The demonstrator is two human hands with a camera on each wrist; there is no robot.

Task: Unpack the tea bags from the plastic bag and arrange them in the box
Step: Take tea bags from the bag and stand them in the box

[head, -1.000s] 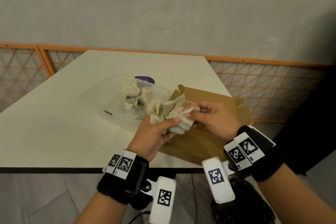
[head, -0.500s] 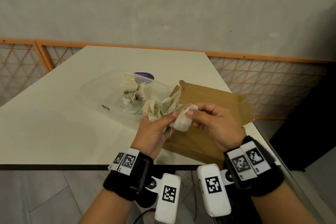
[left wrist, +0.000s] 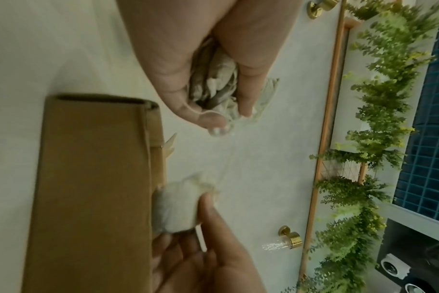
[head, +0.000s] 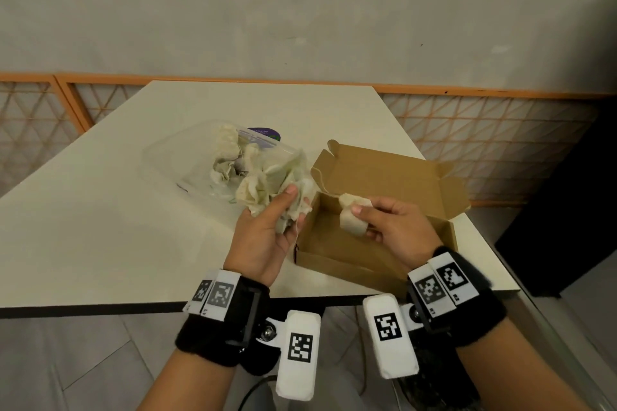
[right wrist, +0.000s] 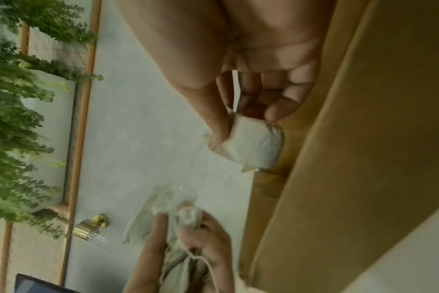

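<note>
Head view. We see the left hand [head: 267,233] curled around a bunch of tea bags [head: 273,188] above the bench [head: 100,227], just left of the open cardboard box [head: 377,243]. The right hand [head: 389,223] pinches a single tea bag [head: 350,215] between thumb and fingers, directly over the box's floor, which looks bare where we can see it. The single bag's long axis runs roughly upright, slightly tilted. Behind the left hand lies the plastic bag [head: 200,157], with more tea bags inside.

Left wrist view. We see the left hand's grip [left wrist: 213,83] closed on the crumpled bunch; a thin string trails from it toward the single bag [left wrist: 178,206], which sits at the box wall [left wrist: 93,188].

Right wrist view. The thumb [right wrist: 218,119] presses the single bag [right wrist: 253,144] against the fingers, just beside the box's inner wall [right wrist: 338,158].

We judge that the box lies straight below the right hand, so the next placement turns on a short drop; the string may tug the bunch.
</note>
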